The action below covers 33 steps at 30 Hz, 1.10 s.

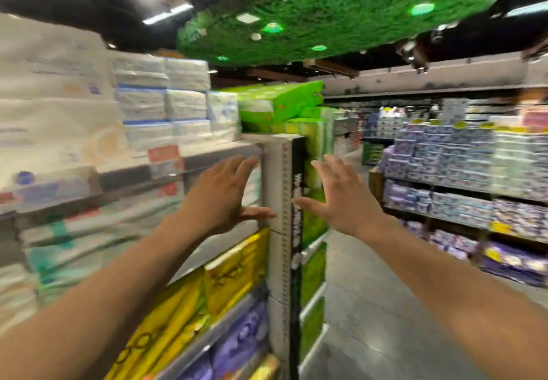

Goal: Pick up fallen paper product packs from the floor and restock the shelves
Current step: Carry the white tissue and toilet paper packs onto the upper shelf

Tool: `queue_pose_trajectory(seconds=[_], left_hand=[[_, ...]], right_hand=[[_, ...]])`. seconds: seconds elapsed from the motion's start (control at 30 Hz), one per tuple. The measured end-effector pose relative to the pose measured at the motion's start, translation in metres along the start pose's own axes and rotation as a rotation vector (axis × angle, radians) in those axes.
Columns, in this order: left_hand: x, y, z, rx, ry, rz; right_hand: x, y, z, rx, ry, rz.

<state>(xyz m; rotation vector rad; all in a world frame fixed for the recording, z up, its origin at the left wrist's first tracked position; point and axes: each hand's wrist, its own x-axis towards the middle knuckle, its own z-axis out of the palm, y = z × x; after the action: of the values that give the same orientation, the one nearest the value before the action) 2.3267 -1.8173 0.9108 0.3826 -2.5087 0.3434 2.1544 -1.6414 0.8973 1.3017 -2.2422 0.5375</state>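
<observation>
Both my arms reach forward at chest height, and the picture is blurred by motion. My left hand is spread with straight fingers in front of the shelf unit's end post, holding nothing. A little to its right, my right hand is also spread and holds nothing. White and blue paper packs are stacked on the top shelf at left. Green packs lie on top of the unit's end. Yellow packs and purple packs fill the lower shelves. No fallen pack shows on the floor.
A grey tiled aisle floor runs along the right of the shelf unit. Across it stands another shelf wall packed with purple and white tissue packs. A green artificial grass panel hangs from the dark ceiling.
</observation>
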Motion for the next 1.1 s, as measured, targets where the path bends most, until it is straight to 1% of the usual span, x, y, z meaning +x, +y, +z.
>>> queue_pose_trajectory(seconds=[0.1,0.2,0.33,0.53,0.73,0.87,1.1], left_hand=[[0.041,0.080,0.050,-0.092,0.007,0.079],[0.082,0.170,0.095,-0.198,-0.044,0.118],[0.139,0.278,0.151,-0.298,-0.093,0.187],[0.222,0.413,0.235,-0.437,-0.185,0.354],[0.316,0.521,0.342,-0.560,-0.250,0.506],[0.411,0.588,0.396,-0.632,-0.263,0.608],[0.567,0.734,0.458,-0.680,-0.312,0.855]], right_hand=[[-0.040,0.094,-0.010,-0.094,-0.071,0.096],[-0.079,0.195,-0.019,-0.197,-0.118,0.201],[-0.127,0.314,-0.036,-0.235,-0.203,0.387],[-0.173,0.455,-0.045,-0.313,-0.285,0.581],[-0.191,0.590,-0.013,-0.336,-0.336,0.770],[-0.178,0.687,-0.001,-0.359,-0.309,0.895],[-0.166,0.840,-0.020,-0.380,-0.200,1.153]])
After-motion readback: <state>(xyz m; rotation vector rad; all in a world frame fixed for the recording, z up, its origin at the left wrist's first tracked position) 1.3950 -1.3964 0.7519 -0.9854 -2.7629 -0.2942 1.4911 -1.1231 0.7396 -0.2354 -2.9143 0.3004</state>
